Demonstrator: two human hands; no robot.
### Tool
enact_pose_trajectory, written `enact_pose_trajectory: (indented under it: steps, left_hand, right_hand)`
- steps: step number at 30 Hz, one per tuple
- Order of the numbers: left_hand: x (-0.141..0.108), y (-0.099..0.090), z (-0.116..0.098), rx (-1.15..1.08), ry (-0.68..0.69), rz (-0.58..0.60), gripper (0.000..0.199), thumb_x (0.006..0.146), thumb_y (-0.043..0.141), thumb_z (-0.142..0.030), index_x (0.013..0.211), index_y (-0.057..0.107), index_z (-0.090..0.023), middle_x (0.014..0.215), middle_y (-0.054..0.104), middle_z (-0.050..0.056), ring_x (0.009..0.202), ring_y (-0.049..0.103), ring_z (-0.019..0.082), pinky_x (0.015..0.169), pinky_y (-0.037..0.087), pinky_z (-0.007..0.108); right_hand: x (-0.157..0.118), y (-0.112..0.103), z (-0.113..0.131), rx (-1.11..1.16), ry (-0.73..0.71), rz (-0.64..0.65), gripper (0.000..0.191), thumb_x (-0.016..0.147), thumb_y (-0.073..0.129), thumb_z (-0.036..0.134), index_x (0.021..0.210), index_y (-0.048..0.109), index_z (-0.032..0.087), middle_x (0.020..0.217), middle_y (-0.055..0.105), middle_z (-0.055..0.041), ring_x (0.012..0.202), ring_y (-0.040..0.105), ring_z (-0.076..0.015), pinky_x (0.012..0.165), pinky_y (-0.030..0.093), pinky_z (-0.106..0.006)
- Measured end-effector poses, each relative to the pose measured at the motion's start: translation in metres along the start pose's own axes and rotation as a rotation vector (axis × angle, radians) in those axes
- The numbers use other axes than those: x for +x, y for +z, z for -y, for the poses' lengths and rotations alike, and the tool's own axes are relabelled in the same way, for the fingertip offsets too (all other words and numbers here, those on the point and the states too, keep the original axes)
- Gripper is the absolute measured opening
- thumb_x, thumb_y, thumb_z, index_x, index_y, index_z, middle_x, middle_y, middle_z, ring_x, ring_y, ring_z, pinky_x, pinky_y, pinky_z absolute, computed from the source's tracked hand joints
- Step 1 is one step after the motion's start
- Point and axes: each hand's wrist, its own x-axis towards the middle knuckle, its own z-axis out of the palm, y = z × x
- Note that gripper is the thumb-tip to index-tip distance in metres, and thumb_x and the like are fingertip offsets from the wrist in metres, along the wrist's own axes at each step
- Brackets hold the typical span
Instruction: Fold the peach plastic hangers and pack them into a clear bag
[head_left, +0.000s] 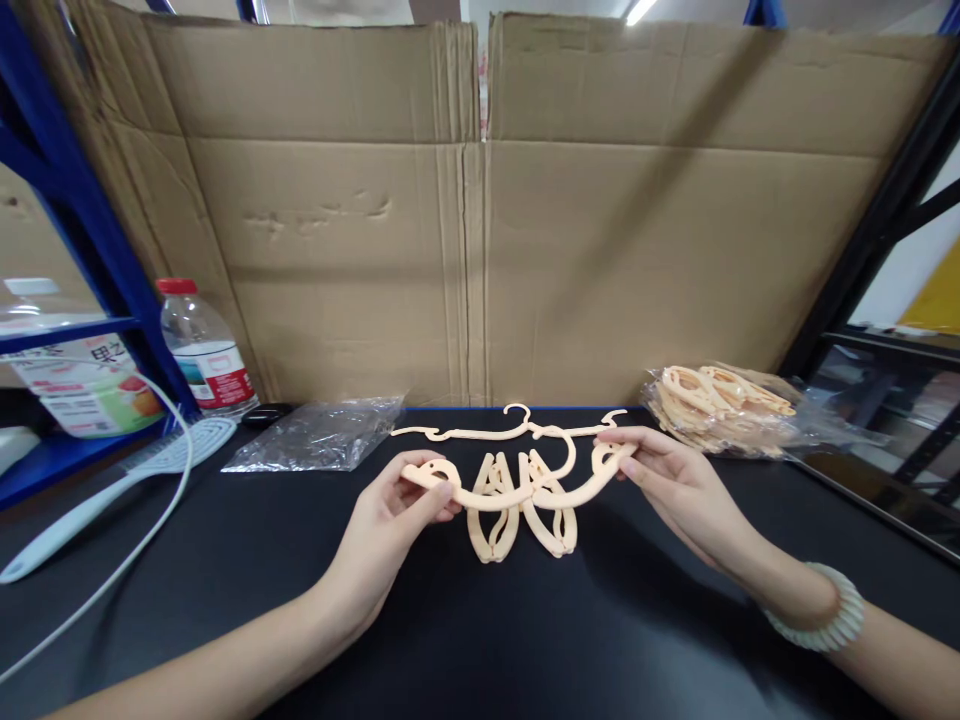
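Note:
Between my two hands is a cream plastic folding clothes hanger (495, 499), spread out above the black table, its hook curving up at the middle. My left hand (401, 515) pinches its left end between thumb and fingers. The right end is gripped by my right hand (675, 485), which has a pale beaded bracelet at the wrist. Beneath the held hanger lie two folded hangers (493, 540), side by side and partly covered by it. Another unfolded hanger (480, 433) rests behind them near the cardboard.
A clear bag of folded hangers (720, 405) sits at the back right. At the left are an empty-looking plastic bag (319, 435), a pale hairbrush (112, 500), a white cable (142, 545) and a red-capped bottle (206, 350). Cardboard (337, 230) walls the back.

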Motion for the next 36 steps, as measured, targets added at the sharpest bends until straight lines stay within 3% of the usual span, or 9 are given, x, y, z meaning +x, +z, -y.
enact_pose_trajectory:
  steps: [3, 6, 9, 13, 17, 21, 25, 31, 36]
  left_hand:
    - [-0.005, 0.004, 0.000, -0.001, -0.051, 0.036, 0.025, 0.076, 0.073, -0.029, 0.095, 0.059, -0.021, 0.085, 0.061, -0.002, 0.076, 0.061, 0.012, 0.061, 0.051, 0.019]
    - [-0.011, 0.010, 0.001, 0.036, -0.064, 0.155, 0.021, 0.078, 0.071, -0.032, 0.090, 0.060, -0.019, 0.084, 0.061, 0.000, 0.078, 0.061, 0.014, 0.061, 0.052, 0.020]
    - [-0.017, 0.014, 0.001, 0.046, -0.050, 0.276, 0.024, 0.080, 0.069, -0.035, 0.096, 0.061, -0.018, 0.087, 0.064, 0.004, 0.081, 0.062, 0.017, 0.063, 0.054, 0.024]
    - [-0.022, 0.016, 0.003, 0.043, -0.008, 0.292, 0.025, 0.081, 0.069, -0.034, 0.098, 0.062, -0.018, 0.087, 0.064, 0.005, 0.081, 0.062, 0.018, 0.063, 0.055, 0.025]
    - [-0.021, 0.015, 0.007, 0.030, -0.003, 0.285, 0.025, 0.082, 0.068, -0.033, 0.102, 0.062, -0.018, 0.086, 0.064, 0.004, 0.082, 0.062, 0.018, 0.066, 0.056, 0.027]
    - [-0.021, 0.015, 0.007, 0.037, 0.007, 0.282, 0.024, 0.082, 0.069, -0.031, 0.100, 0.062, -0.018, 0.087, 0.064, 0.005, 0.084, 0.062, 0.019, 0.069, 0.056, 0.028]
    - [-0.024, 0.018, 0.003, 0.036, 0.028, 0.262, 0.021, 0.079, 0.071, -0.030, 0.094, 0.063, -0.017, 0.089, 0.066, 0.005, 0.083, 0.062, 0.019, 0.064, 0.056, 0.026]
    - [-0.028, 0.019, -0.001, 0.153, 0.083, 0.316, 0.015, 0.084, 0.067, -0.029, 0.095, 0.064, -0.019, 0.095, 0.067, 0.005, 0.091, 0.063, 0.020, 0.074, 0.054, 0.028]
    - [-0.030, 0.020, -0.001, 0.136, 0.016, 0.344, 0.019, 0.084, 0.066, -0.032, 0.099, 0.062, -0.019, 0.099, 0.067, 0.006, 0.084, 0.066, 0.019, 0.070, 0.056, 0.029]
  right_hand:
    - [-0.004, 0.008, 0.004, 0.083, 0.040, 0.002, 0.032, 0.081, 0.067, 0.042, 0.108, 0.061, 0.024, 0.107, 0.064, -0.0087, 0.095, 0.062, -0.0212, 0.080, 0.055, -0.035]
    - [-0.010, 0.021, 0.009, 0.202, 0.116, 0.089, 0.036, 0.079, 0.071, 0.037, 0.109, 0.057, 0.024, 0.107, 0.064, -0.0084, 0.096, 0.063, -0.0205, 0.081, 0.055, -0.034]
    - [-0.017, 0.034, 0.014, 0.316, 0.154, 0.206, 0.042, 0.080, 0.071, 0.034, 0.115, 0.050, 0.025, 0.102, 0.065, -0.0072, 0.084, 0.064, -0.0164, 0.075, 0.056, -0.031]
    - [-0.023, 0.041, 0.020, 0.370, 0.126, 0.271, 0.035, 0.084, 0.067, 0.034, 0.111, 0.046, 0.027, 0.100, 0.064, -0.0054, 0.069, 0.059, -0.0120, 0.063, 0.053, -0.027]
    - [-0.026, 0.038, 0.031, 0.213, 0.075, 0.485, 0.013, 0.091, 0.058, 0.033, 0.095, 0.063, 0.023, 0.102, 0.062, -0.0063, 0.093, 0.060, -0.0174, 0.086, 0.051, -0.034]
    - [-0.029, 0.036, 0.042, 0.158, 0.078, 0.642, 0.027, 0.093, 0.053, 0.033, 0.117, 0.065, 0.029, 0.124, 0.057, -0.0072, 0.115, 0.055, -0.0219, 0.100, 0.046, -0.041]
    - [-0.031, 0.037, 0.045, 0.215, 0.144, 0.672, 0.036, 0.093, 0.054, 0.031, 0.129, 0.057, 0.030, 0.139, 0.048, -0.0070, 0.127, 0.048, -0.0221, 0.107, 0.039, -0.041]
    - [-0.036, 0.037, 0.047, 0.164, 0.135, 0.697, 0.041, 0.093, 0.055, 0.028, 0.134, 0.052, 0.033, 0.145, 0.042, -0.0064, 0.122, 0.053, -0.0219, 0.101, 0.046, -0.038]
    - [-0.037, 0.031, 0.056, -0.103, -0.026, 0.727, 0.045, 0.093, 0.055, 0.028, 0.137, 0.049, 0.033, 0.147, 0.042, -0.0048, 0.137, 0.036, -0.0239, 0.114, 0.028, -0.044]
